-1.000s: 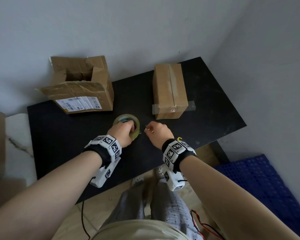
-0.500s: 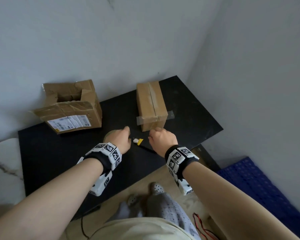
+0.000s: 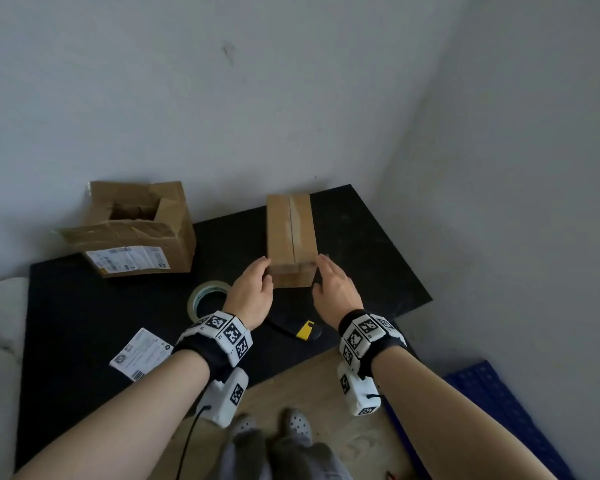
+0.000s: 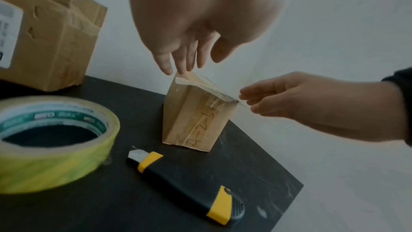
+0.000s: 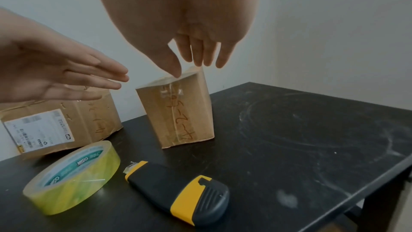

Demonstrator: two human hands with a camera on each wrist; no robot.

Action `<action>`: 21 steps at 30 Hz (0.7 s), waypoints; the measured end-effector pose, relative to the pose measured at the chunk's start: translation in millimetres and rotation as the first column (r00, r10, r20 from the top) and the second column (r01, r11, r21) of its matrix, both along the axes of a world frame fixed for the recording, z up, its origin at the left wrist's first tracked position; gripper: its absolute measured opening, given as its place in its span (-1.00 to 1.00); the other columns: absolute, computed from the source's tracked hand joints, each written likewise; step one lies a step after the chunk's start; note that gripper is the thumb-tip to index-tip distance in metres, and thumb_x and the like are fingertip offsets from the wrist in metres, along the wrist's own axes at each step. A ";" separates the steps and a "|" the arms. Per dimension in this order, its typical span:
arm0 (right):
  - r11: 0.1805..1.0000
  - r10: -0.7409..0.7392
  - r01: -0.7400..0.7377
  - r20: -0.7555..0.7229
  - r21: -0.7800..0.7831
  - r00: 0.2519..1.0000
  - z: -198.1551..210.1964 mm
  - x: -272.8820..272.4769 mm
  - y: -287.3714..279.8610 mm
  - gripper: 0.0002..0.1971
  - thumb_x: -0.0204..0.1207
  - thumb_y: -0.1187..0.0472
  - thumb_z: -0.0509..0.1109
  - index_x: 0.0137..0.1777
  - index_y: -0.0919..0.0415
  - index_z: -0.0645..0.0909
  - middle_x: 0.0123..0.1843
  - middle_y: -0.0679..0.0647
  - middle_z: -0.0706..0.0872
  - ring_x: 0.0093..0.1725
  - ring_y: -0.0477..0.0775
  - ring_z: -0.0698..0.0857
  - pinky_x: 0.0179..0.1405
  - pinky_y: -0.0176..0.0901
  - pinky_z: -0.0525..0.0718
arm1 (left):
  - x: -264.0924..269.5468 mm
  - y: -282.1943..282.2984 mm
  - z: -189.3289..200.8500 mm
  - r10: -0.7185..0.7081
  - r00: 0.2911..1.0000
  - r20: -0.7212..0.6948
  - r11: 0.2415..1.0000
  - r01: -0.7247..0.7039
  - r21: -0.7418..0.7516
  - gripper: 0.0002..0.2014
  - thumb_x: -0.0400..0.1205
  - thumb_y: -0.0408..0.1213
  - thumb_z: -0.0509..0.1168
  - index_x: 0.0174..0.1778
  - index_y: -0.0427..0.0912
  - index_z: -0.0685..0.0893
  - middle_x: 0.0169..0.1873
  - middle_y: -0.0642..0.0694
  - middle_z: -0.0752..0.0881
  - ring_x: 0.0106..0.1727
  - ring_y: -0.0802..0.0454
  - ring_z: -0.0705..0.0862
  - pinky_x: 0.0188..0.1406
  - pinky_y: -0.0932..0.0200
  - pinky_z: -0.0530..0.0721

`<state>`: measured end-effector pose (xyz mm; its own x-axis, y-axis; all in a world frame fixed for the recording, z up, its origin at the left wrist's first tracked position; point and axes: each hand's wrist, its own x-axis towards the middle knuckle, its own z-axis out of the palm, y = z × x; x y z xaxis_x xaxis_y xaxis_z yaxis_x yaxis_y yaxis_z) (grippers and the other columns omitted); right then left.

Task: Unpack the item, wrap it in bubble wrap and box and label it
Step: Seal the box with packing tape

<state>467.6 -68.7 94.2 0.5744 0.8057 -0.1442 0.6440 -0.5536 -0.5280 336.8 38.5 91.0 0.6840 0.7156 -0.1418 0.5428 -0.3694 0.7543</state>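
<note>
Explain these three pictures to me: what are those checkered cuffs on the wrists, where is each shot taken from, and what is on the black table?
No robot here: a person works with bare hands. The checkered cuffs hold small cameras, one per wrist; a third camera sits on the head. The wide picture is the head view; the other two look along each hand at its fingers.

On the black table stand a small taped box and an opened box bearing a shipping label. Nearer lie a tape roll, a yellow-and-black knife and a loose label.

The left hand and right hand flank the small box's near end with straight fingers, at its top corners. Neither grips anything.
</note>
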 end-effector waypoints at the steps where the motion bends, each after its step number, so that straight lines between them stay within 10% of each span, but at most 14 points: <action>1: 1.000 0.004 -0.004 -0.048 -0.004 0.999 -1.7 2.1 0.1 -0.41 0.60 0.39 0.17 0.63 0.16 0.16 0.66 0.11 0.21 0.64 0.10 0.22 0.59 0.00 0.30 | 4.0 -1.9 -1.0 0.024 1.000 -0.001 0.998 -0.024 -0.065 -0.56 0.74 -0.30 0.06 0.58 -0.16 0.28 0.58 -0.07 0.30 0.59 0.01 0.28 0.51 0.19 0.23; 7: 0.993 -0.068 0.095 -0.320 0.069 0.945 -22.5 11.4 -1.4 -0.36 0.58 0.42 0.13 0.64 0.04 0.12 0.48 0.13 0.51 0.32 0.11 0.61 0.26 -0.18 0.60 | 17.5 -0.3 -24.6 0.177 0.979 0.101 0.913 -0.125 -0.389 -0.50 0.74 -0.34 0.06 0.62 -0.12 0.17 0.57 -0.10 0.33 0.59 -0.01 0.30 0.59 0.02 0.24; 11: 0.982 -0.096 0.161 -0.469 0.101 0.878 -34.3 17.9 -1.7 -0.32 0.54 0.52 0.07 0.64 0.07 0.16 0.51 0.09 0.49 0.44 0.00 0.51 0.28 -0.40 0.44 | 22.4 -0.3 -23.7 0.310 0.940 0.147 0.860 -0.211 -0.464 -0.53 0.74 -0.41 0.05 0.60 -0.28 0.22 0.54 -0.16 0.38 0.55 0.00 0.36 0.46 0.25 0.29; 14: 0.967 -0.151 0.220 -0.409 0.129 0.900 -37.0 28.5 -0.7 -0.48 0.62 0.47 0.07 0.58 0.18 0.31 0.46 0.12 0.56 0.47 0.05 0.50 0.46 -0.20 0.42 | 19.5 9.9 -22.6 0.279 0.958 0.061 0.938 -0.258 -0.230 -0.61 0.74 -0.32 0.09 0.51 -0.23 0.41 0.44 -0.19 0.52 0.47 -0.05 0.47 0.37 0.21 0.38; 21: 0.972 -0.006 0.024 -0.074 0.235 0.997 -31.7 55.1 13.0 -0.76 0.59 0.17 0.36 0.22 0.15 0.68 -0.02 0.06 0.67 -0.05 -0.02 0.66 -0.01 -0.13 0.67 | 21.6 33.5 -25.8 0.123 0.992 0.009 0.980 -0.123 0.154 -0.83 0.56 -0.26 0.39 0.05 -0.14 0.73 -0.03 -0.07 0.74 0.00 0.04 0.71 0.04 0.10 0.70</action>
